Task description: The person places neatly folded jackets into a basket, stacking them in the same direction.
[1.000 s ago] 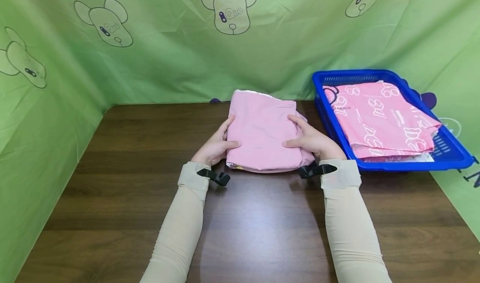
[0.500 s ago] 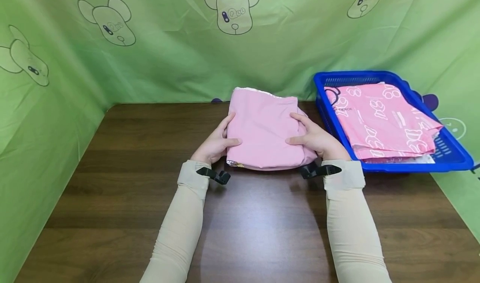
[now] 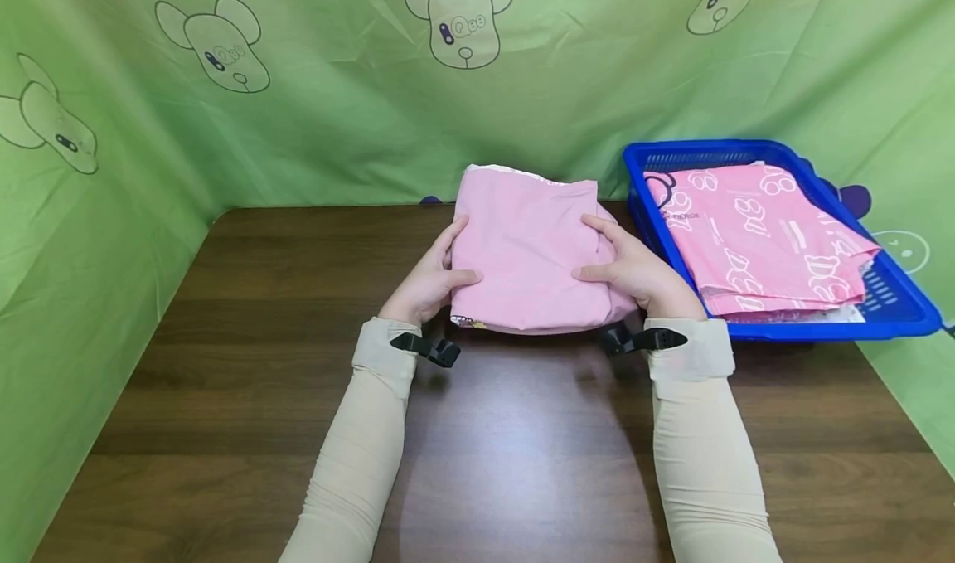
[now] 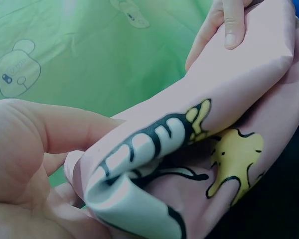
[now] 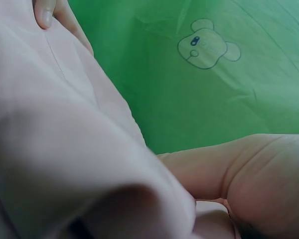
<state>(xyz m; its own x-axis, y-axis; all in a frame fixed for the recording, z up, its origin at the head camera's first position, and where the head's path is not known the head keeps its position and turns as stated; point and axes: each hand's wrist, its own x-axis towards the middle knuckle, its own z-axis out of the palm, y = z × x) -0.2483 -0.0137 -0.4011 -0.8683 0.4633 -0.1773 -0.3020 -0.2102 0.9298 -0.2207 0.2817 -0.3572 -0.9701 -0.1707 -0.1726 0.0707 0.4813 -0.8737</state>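
Both hands hold a folded pink cloth (image 3: 525, 252) by its sides, close over the back middle of the wooden table. My left hand (image 3: 427, 285) grips the left edge, thumb on top and other fingers partly hidden behind. On the opposite side, my right hand (image 3: 645, 274) pinches the edge, its thumb likewise on the upper face. In the left wrist view, the cloth's (image 4: 239, 94) near edge hangs in folds showing a black, white and yellow cartoon print. The right wrist view shows plain pink folds (image 5: 65, 124) of it, one loop bulging toward the camera.
A blue plastic basket (image 3: 637, 165) stands at the right, close to my right forearm. In it lies a folded pink cloth with white bear outlines (image 3: 753, 240). A green curtain (image 3: 321, 123) with bear heads hangs along the table's (image 3: 246, 364) back and sides.
The far edge of the held cloth has risen in the head view. My right hand has shifted slightly right and away from me; the left hand has barely moved.
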